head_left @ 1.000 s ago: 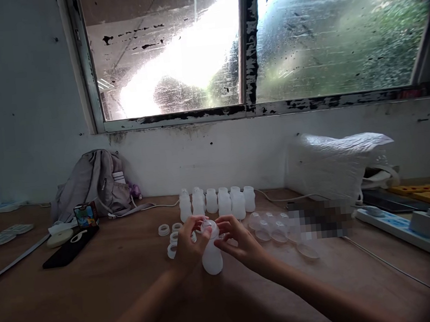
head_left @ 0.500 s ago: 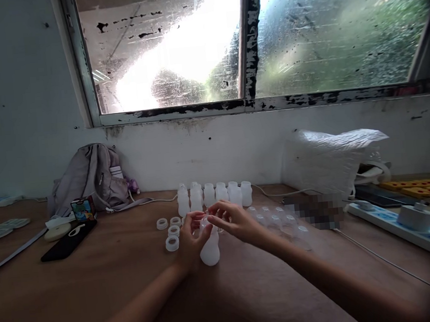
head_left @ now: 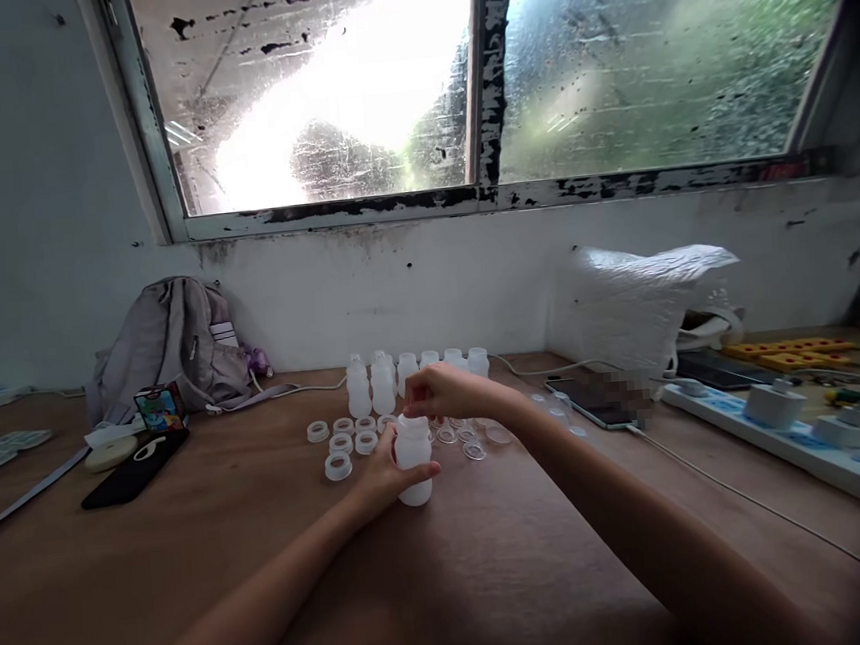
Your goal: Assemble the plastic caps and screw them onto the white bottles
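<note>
A frosted white baby bottle (head_left: 412, 454) stands upright on the table, and my left hand (head_left: 384, 479) is wrapped round its side with the thumb across the front. Above the bottle's mouth my right hand (head_left: 440, 394) bends down with its fingers pinched together. Whatever those fingertips have between them is too small or too hidden to make out. White screw rings (head_left: 339, 465) lie in short rows to the left of the bottle. Thin clear rings (head_left: 473, 450) lie to its right, partly behind my right hand and forearm.
Several frosted bottles (head_left: 359, 389) line the wall side; the two leftmost have tops on. A backpack (head_left: 168, 345) and a black phone (head_left: 136, 471) are at left. At right are a cabled phone (head_left: 592, 404), a power strip (head_left: 724, 417) and a silvery bag (head_left: 617, 311).
My left hand has slid from the bottle's top down to its side. My right hand has turned downward over the mouth, showing more of the bottle. The view has shifted slightly.
</note>
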`<state>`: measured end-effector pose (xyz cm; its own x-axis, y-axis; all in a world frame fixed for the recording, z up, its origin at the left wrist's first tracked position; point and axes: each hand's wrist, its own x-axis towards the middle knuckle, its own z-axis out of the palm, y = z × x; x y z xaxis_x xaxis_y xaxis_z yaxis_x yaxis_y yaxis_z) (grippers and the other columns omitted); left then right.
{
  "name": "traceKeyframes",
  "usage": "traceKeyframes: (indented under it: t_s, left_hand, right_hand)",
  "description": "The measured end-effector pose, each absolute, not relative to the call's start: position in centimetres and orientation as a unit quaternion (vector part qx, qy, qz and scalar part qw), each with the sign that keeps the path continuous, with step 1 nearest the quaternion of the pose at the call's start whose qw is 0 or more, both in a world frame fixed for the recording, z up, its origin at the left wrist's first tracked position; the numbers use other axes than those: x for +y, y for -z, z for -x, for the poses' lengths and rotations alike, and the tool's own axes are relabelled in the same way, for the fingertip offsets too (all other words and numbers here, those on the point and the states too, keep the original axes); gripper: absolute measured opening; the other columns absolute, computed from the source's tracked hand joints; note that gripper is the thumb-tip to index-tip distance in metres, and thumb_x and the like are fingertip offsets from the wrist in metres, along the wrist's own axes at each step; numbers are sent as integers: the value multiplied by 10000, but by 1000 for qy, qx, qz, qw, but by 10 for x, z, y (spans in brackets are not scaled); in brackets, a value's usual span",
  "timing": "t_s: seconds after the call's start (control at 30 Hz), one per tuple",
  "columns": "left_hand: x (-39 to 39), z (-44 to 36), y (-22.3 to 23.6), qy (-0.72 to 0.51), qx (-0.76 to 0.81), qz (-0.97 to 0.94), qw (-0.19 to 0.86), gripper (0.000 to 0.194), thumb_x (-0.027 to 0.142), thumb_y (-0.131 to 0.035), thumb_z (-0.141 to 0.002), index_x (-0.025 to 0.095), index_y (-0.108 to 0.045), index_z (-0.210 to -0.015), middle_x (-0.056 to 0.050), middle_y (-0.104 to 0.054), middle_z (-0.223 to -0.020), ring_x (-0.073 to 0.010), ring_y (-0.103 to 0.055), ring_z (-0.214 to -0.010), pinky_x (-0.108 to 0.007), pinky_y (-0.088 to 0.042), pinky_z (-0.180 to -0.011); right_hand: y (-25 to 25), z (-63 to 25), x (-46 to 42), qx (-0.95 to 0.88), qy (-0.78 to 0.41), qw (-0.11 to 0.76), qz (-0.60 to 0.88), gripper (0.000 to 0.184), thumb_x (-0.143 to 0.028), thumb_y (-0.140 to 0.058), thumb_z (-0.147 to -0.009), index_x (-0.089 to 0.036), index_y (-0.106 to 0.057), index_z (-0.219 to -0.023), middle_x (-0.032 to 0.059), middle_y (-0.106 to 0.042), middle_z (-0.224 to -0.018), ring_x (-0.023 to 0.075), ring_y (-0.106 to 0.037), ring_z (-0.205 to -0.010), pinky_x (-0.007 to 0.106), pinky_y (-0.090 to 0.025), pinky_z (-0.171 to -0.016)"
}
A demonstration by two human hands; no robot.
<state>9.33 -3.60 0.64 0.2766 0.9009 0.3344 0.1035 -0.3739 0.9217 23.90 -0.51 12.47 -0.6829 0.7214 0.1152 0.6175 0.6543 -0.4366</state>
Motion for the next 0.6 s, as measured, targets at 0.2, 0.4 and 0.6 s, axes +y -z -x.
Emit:
traceKeyframes:
  t_s: [0.2, 0.4, 0.6]
  left_hand:
    - [-36, -92, -9, -476, 308, -650, 505, 497, 346, -676, -597, 171, -490, -1022, -51, -551, -948, -190, -499, -894, -282, -366, -764]
    - [-37, -91, -10, -471, 295, -620, 554, 438, 367, -655, -619, 170, -463, -961, -44, -556, -893, -162, -521, -825, -263, -384, -707]
    - [-38, -92, -11, -449, 292, -632, 561, 404, 396, -592, -680, 172, -455, -986, -34, -547, -836, -144, -518, -752, -247, -379, -654]
  right_hand:
    - [-126, -257, 9, -876, -316, 144, 334, 238, -324, -594, -659, -142, -614, -810, 20, -602, -677, 116, -568, -605, 222, -455, -548]
    - [-127, -267, 14, -853, -384, 157, 316, 271, -301, -630, -626, -125, -626, -832, 26, -613, -713, 116, -573, -642, 249, -479, -620]
    - [-126, -274, 18, -821, -424, 159, 348, 314, -346, -681, -579, -114, -617, -780, 42, -633, -718, 137, -600, -666, 273, -499, -666]
